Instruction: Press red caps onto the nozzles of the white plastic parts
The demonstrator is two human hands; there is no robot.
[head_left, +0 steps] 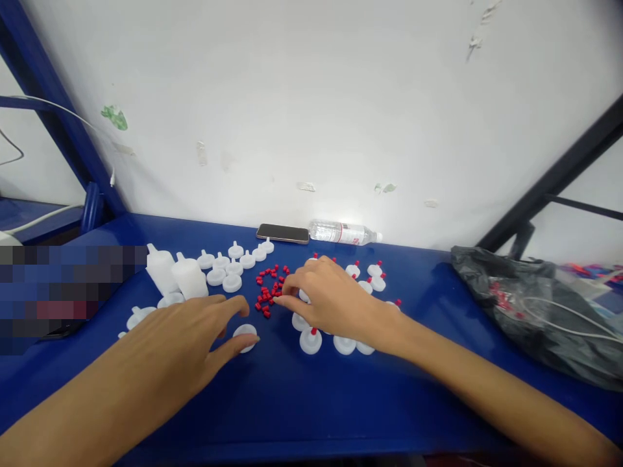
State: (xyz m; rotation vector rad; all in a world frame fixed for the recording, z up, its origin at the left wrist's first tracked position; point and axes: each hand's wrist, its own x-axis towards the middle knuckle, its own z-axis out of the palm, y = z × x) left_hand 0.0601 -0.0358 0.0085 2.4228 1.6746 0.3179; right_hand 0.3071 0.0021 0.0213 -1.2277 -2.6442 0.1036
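Note:
My left hand [209, 337] has its thumb and forefinger apart around a white nozzle cap [246, 332] on the blue table; the thumb overlaps the cap's edge. At the pile of small red tip caps [265, 297], my right hand [326, 295] has curled fingers and a thumb close together. Whether a red cap is between those fingertips cannot be made out. Under and around the right hand stand several white nozzle caps with red tips [310, 340], some partly hidden. Several white nozzle caps without red tips [232, 282] stand beyond my left hand.
Two white squeeze bottles [191, 279] lean at the left. A phone [283, 233] and a clear plastic bottle [345, 232] lie along the wall. A black plastic bag [530, 311] holding red pieces sits at the right. Blue posts [73, 110] rise at the left.

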